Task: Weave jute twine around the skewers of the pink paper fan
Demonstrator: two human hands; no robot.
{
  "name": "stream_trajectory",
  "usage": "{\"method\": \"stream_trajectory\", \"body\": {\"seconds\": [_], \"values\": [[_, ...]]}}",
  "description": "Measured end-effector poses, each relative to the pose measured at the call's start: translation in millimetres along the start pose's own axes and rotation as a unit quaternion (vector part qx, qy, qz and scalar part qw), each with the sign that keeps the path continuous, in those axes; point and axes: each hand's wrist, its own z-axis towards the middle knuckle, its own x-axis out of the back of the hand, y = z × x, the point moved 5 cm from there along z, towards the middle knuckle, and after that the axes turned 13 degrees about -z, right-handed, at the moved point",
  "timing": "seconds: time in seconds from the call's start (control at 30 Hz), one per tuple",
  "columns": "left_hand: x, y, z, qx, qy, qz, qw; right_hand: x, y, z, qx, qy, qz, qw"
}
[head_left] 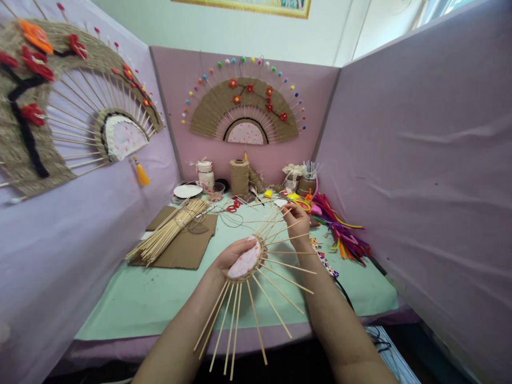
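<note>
Above the green-covered counter (132, 312), the left hand (231, 255) has its grip clasped around the half-round patterned base of a fan frame (245, 262), thumb over its face, thin sticks splaying rightward and down. The right hand (296, 220) is at the uppermost sticks' ends, fingertips drawn together; whether its grip pinches one, I cannot tell. A stick bundle (172, 230) lies on cardboard (200, 250) at left, and a twine spool (240, 178) stands behind.
</note>
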Motion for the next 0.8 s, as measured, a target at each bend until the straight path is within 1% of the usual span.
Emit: {"method": "stream_trajectory", "body": {"seconds": [0.1, 0.2, 0.27, 0.33, 0.4, 0.47, 0.53, 0.63, 0.7, 0.8], "values": [[1, 3, 0, -0.018, 0.002, -0.002, 1.000, -11, -1, -6, -0.029, -0.062, -0.032, 0.997], [0, 4, -1, -0.029, 0.004, 0.008, 1.000, -28, 4, -18, -0.055, -0.122, -0.071, 0.988], [0, 1, -1, -0.029, 0.010, 0.019, 0.999, -44, 10, -31, -0.078, -0.176, -0.083, 0.978], [-2, -2, -1, -0.026, 0.016, 0.032, 0.999, -60, 16, -46, -0.114, -0.233, -0.073, 0.963], [-3, -6, -1, -0.021, 0.015, 0.039, 0.999, -72, 19, -58, -0.145, -0.271, -0.058, 0.950], [-5, -8, -1, -0.021, 0.011, 0.034, 0.999, -76, 19, -63, -0.164, -0.277, -0.043, 0.946], [-6, -8, -1, -0.028, 0.013, 0.024, 0.999, -75, 19, -63, -0.181, -0.264, -0.027, 0.947], [-5, -5, 0, -0.049, 0.032, 0.018, 0.998, -72, 22, -61, -0.207, -0.259, 0.001, 0.944], [-3, -3, 1, -0.067, 0.042, 0.018, 0.997, -74, 26, -62, -0.220, -0.272, 0.020, 0.937], [0, 2, 2, -0.097, 0.065, 0.022, 0.993, -74, 32, -62, -0.220, -0.281, 0.031, 0.934]]}}
